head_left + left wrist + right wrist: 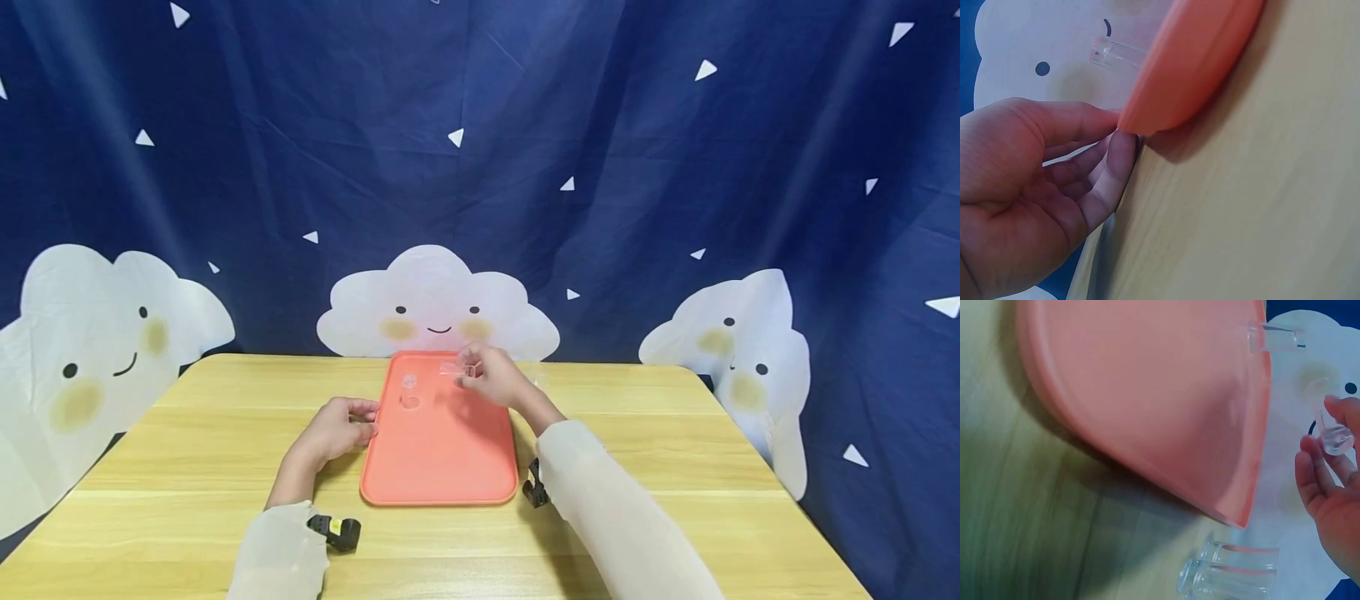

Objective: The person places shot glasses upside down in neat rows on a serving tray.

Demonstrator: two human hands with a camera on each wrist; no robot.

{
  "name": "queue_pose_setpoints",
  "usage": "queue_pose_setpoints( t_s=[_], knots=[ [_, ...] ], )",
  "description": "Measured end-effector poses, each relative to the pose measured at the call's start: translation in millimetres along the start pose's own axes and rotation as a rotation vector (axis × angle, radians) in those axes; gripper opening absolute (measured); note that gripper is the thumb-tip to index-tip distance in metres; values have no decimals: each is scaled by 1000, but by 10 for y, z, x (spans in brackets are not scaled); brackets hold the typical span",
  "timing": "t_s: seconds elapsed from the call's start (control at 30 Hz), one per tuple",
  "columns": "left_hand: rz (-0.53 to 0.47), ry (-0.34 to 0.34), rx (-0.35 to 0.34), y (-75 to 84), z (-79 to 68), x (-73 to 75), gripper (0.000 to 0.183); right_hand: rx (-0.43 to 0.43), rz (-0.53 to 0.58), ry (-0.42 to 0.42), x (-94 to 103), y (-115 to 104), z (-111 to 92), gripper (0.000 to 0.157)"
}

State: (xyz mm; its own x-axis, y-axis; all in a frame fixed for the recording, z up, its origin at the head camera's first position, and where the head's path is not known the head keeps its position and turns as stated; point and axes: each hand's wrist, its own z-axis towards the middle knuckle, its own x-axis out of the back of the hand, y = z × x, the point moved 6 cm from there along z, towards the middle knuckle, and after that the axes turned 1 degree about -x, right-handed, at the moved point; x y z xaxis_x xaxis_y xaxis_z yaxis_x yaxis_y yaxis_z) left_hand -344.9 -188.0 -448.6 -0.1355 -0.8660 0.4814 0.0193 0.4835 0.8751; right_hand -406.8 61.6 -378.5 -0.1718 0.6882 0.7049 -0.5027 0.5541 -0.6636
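Rm: dark-blue backdrop [480, 167] w/ white clouds [438, 312] behind a pale wood table [217, 450]. R hand [491, 377]: thumb + fingertips pinching a clear cup [1338, 442], tipped on its side, over far R part of the coral tray [442, 454]. L hand [336, 432]: relaxed, tips touching the tray's L rim, no grip that I can make out. Further out: one clear tumbler [1277, 339] upright on tray, far L area; pair of clear glasses [1235, 575] upright on table, just beyond tray's R edge, apart from it. Risks, my guess: smooth cup + fingertip hold = could slip, esp. if turned in the air; low reach might clip the tumbler; forearm swinging back R might knock the pair; a hard push by L hand may slide tray & topple what's standing. Material (glass or plastic): can't tell.
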Motion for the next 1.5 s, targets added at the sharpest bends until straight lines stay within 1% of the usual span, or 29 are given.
queue_pose_setpoints(
  t_s=[0.13, 0.37, 0.47, 0.67, 0.73, 0.93, 1.2, 1.5],
  knots=[
    [3, -1, -3, 8, -6, 0, 41, -13, 49, -15, -54, 27, 13, 24],
    [-2, 0, -1, 12, -9, 7, 42, 9, 14, -7, -136, -9, 48, 16],
    [3, 4, -4, 10, 3, 10, 42, -15, 24, 0, -167, -22, 53, 15],
    [5, -11, -18, 22, 15, 2, 42, -65, 43, 3, -227, -36, 55, 15],
    [1, -8, -13, 19, 18, 0, 42, -75, 48, -7, -257, -35, 65, 15],
    [6, -10, -27, 26, 30, -4, 41, -92, 64, -24, -345, -50, 98, 18],
    [5, -8, -16, -1, 40, -8, 40, -99, 75, -32, -445, -48, 141, 14],
    [-5, -5, -1, -16, 17, 3, 41, -97, 92, -32, -521, -4, 167, 14]
  ],
)
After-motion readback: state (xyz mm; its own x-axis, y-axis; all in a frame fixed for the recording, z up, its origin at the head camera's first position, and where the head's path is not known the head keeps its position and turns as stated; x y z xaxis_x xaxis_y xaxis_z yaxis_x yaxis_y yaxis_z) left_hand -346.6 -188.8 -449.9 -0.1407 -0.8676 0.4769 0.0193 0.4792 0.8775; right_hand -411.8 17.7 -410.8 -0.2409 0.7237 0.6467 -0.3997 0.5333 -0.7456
